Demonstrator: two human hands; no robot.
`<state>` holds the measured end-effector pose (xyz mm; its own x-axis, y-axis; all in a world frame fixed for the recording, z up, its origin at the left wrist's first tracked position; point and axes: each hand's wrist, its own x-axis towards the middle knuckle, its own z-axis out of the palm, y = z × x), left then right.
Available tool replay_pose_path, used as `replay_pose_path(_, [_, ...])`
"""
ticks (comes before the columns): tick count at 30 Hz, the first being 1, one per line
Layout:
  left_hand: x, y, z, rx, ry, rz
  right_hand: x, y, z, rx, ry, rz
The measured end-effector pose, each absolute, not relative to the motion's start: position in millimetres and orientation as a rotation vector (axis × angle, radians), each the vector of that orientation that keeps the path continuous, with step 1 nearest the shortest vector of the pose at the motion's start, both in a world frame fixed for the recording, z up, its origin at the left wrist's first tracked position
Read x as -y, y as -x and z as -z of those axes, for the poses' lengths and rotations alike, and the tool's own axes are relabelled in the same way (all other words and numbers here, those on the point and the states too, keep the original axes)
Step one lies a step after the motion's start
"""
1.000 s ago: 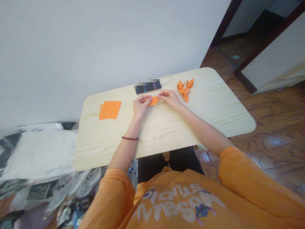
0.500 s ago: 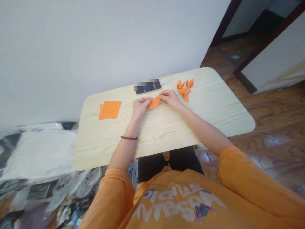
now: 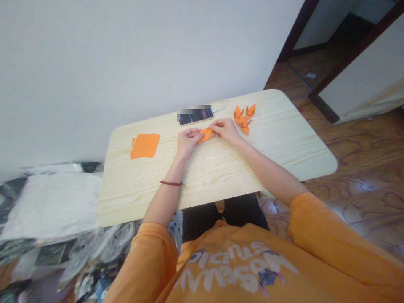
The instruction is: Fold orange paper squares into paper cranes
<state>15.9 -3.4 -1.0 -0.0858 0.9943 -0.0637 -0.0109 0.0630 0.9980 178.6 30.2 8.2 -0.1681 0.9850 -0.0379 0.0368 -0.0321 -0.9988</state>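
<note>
A small folded piece of orange origami paper [image 3: 205,134] is held between my two hands, just above or on the table in front of the phone. My left hand [image 3: 187,141] pinches its left end, thumb on top, and covers part of it. On the other side, my right hand [image 3: 225,129] grips the upper right edge with thumb and fingertips. Folded orange paper cranes [image 3: 244,119] lie close together to the right of my right hand. Farther left rests a stack of square orange paper sheets [image 3: 145,145], slightly fanned.
The pale wood table [image 3: 221,176] has rounded corners and stands against a white wall. A phone [image 3: 195,115] with a white cable [image 3: 221,107] lies near the back edge. White bags [image 3: 53,202] and clutter fill the floor at left; a doorway is at right.
My left fingers have shifted slightly right along the folded paper, so less of it shows. The right hand keeps nearly the same place.
</note>
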Motion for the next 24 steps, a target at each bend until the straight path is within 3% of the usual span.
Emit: replay_pose_path(24, [2.1, -6.9, -7.0, -1.351, -1.017, -1.196, -41.5, -197.4, -3.3, 1.424, 1.208, -1.307])
